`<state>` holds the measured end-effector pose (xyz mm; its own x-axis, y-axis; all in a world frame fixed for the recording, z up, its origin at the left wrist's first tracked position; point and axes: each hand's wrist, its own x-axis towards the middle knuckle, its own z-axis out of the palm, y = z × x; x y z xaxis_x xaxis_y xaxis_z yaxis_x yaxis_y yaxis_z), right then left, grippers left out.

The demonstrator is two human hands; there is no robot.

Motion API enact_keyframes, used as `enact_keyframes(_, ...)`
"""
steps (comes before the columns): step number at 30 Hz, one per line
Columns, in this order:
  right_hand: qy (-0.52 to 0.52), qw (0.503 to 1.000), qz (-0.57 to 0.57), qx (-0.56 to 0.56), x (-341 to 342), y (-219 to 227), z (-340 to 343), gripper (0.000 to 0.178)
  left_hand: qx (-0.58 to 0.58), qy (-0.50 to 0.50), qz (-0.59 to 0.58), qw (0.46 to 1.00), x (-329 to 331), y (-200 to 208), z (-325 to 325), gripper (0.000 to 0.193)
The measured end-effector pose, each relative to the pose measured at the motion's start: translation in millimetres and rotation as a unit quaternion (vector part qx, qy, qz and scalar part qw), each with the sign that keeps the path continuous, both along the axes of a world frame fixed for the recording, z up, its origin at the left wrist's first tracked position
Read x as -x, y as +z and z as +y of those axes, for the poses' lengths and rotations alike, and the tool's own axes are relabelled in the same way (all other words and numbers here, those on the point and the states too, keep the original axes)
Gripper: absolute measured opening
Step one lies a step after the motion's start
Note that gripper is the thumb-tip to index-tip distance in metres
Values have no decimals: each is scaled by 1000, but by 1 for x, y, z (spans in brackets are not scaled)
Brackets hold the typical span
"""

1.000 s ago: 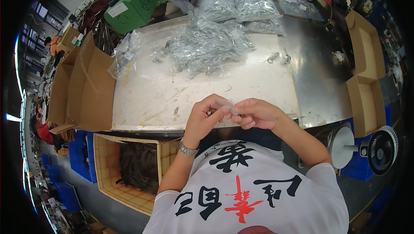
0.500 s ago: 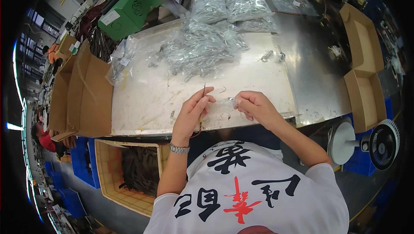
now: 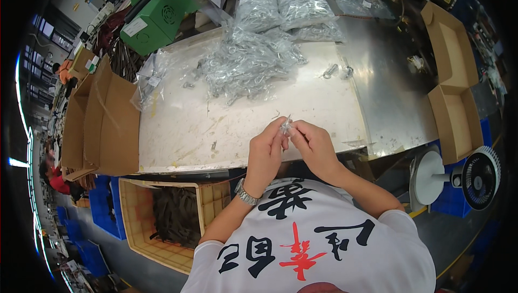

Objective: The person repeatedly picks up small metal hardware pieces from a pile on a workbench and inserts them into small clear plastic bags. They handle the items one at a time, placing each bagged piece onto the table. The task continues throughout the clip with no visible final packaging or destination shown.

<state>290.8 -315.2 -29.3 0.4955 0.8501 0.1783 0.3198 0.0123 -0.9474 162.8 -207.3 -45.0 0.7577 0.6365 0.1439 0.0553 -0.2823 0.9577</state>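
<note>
Close together over the front edge of the pale worktop (image 3: 183,147), my left hand (image 3: 264,147) and my right hand (image 3: 314,150) both pinch a small clear plastic bag (image 3: 285,126). Its contents are too small to make out. A thin pointed tool tip (image 3: 289,117) shows just above the fingertips; its other end is hidden by my hands. Farther back lies a heap of small clear bags with metal hooks inside (image 3: 245,69). Behind it stand large, full clear bags (image 3: 259,8). To the right of the heap are small metal pieces (image 3: 331,70).
An open cardboard box (image 3: 110,115) stands at the left, and a long open carton (image 3: 456,115) at the right. A green machine (image 3: 159,15) is at the back left. Below the worktop are a yellow crate (image 3: 137,228) with dark strips and a fan (image 3: 477,182).
My left hand has moved right and my right hand slightly left, so they now meet. The bag stretched between them is bunched at the fingertips. The tool tip has moved right with my left hand.
</note>
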Motion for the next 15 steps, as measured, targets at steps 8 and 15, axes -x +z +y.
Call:
enact_keyframes(8, -102, 979, -152, 90, -81, 8, -7, 16, 30, 4, 70, 997, -12, 7, 18, 27)
enact_keyframes(15, -129, 896, -424, 29, -181, -12, 60, 18, 75, 41, 37, 996, -1, -21, 29, 25)
